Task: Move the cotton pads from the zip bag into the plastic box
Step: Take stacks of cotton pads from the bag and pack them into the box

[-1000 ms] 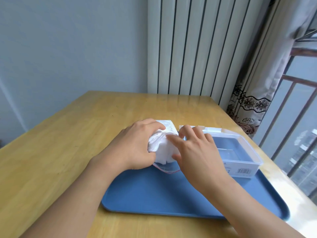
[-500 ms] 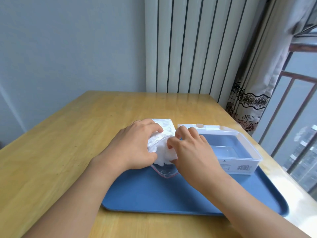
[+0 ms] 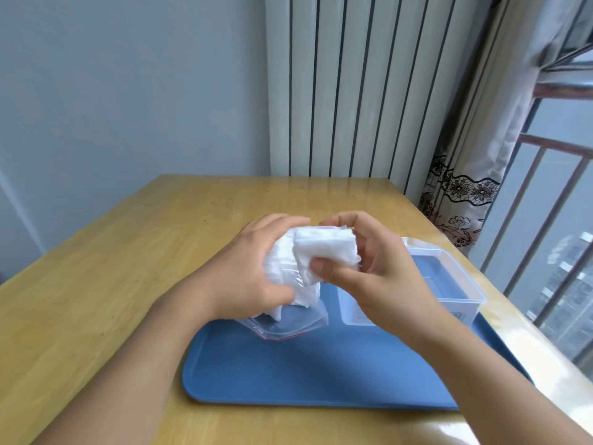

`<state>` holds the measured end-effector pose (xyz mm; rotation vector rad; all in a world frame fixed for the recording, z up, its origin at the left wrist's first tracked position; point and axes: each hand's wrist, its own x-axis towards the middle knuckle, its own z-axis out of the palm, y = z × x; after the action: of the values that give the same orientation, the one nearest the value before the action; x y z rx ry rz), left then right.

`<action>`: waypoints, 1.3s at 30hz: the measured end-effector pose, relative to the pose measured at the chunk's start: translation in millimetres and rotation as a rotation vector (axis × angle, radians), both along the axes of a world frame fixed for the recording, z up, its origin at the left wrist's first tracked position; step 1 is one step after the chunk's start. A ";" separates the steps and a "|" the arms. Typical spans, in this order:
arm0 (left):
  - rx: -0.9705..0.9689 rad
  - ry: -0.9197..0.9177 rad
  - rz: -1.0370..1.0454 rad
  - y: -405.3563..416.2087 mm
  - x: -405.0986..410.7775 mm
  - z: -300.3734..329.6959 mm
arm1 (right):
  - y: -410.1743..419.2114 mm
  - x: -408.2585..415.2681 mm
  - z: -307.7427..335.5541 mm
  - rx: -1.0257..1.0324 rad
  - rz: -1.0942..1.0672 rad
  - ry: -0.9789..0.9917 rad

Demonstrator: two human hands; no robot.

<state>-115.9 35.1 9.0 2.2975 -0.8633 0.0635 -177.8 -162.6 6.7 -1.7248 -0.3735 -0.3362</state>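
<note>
Wooden table (image 3: pixel 96 268), blue tray (image 3: pixel 321 374) on it. My left hand (image 3: pixel 247 277) grips zip bag (image 3: pixel 288 322) above tray; right hand (image 3: pixel 378 277) pinches stack of cotton pads (image 3: pixel 324 252), its long axis roughly level. Plastic box (image 3: pixel 455 284) lies right of the stack, nearer my right hand.

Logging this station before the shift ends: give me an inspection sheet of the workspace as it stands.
Surface: wooden table with a blue tray on its near right part.
Job's things: stack of cotton pads lifted above the tray, part out of the zip bag; the bag's clear end hangs down. Plastic box open on the tray's right side; no pads visible in it.
Clutter: nothing seen.
Hands: left hand grips the bag with pads inside; right hand pinches the pad stack.
Cables: nothing seen.
Surroundings: radiator behind the table, curtain and window railing to the right.
</note>
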 end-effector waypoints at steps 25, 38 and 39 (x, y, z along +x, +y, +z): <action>-0.832 0.271 0.132 -53.3 -26.3 -3.9 | -9.0 10.4 2.5 0.401 0.143 0.281; -0.768 0.577 0.026 -48.4 -24.8 -3.3 | -15.3 10.6 3.8 0.186 -0.067 0.109; -0.783 0.583 0.027 -49.0 -25.1 -3.1 | -15.0 10.2 5.0 0.185 -0.135 0.085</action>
<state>-141.0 -13.9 5.9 1.4644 -0.3921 -0.2124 -167.6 -177.5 11.7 -1.5800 -0.1593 -0.3820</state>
